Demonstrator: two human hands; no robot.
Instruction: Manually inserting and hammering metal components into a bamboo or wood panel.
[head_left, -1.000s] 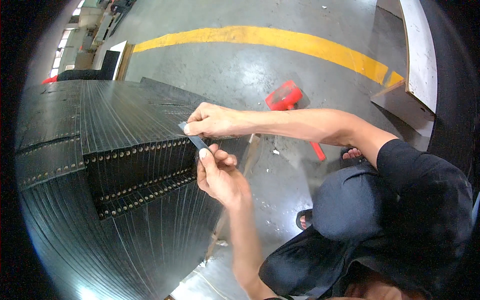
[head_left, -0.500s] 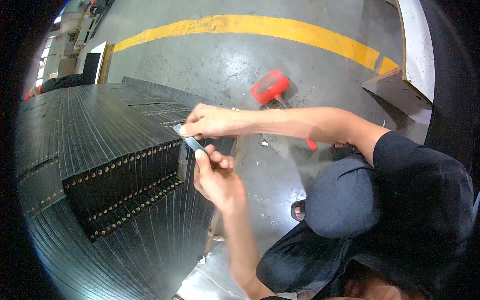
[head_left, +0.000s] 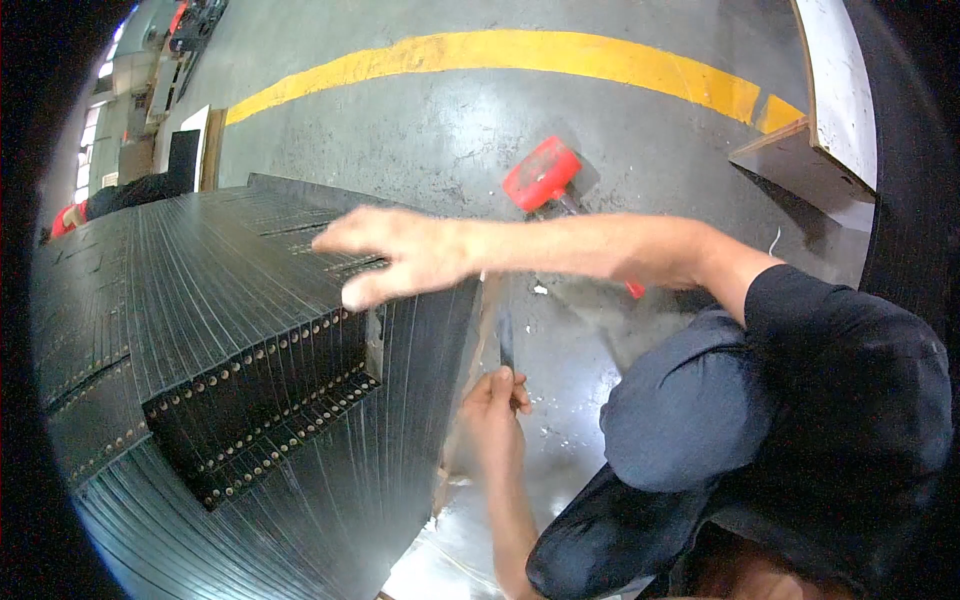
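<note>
A large black block of many thin ribbed layers (head_left: 240, 290) fills the left side. A dark, box-like recess (head_left: 270, 400) cuts into it, edged with rows of small round brass-coloured studs. Over its upper right part is my right hand (head_left: 400, 255), slightly blurred, fingers and thumb spread and nothing in them. My left hand (head_left: 495, 410) is lower, beside the block's right edge. Between its thumb and fingers it pinches a narrow flat metal strip (head_left: 506, 335), which points up, away from me, and looks nearly edge-on.
On the grey floor past my right forearm lies a red-headed mallet (head_left: 542, 175), its handle partly hidden by the arm. A yellow line (head_left: 480, 50) crosses the floor. At the upper right stands a white panel with a wooden edge (head_left: 835, 110). My bent knee (head_left: 690, 410) is close by on the right.
Both hands were together on the metal strip at the block's edge. My right hand has let go and spread its fingers; my left has drawn the strip down and right, off the block.
</note>
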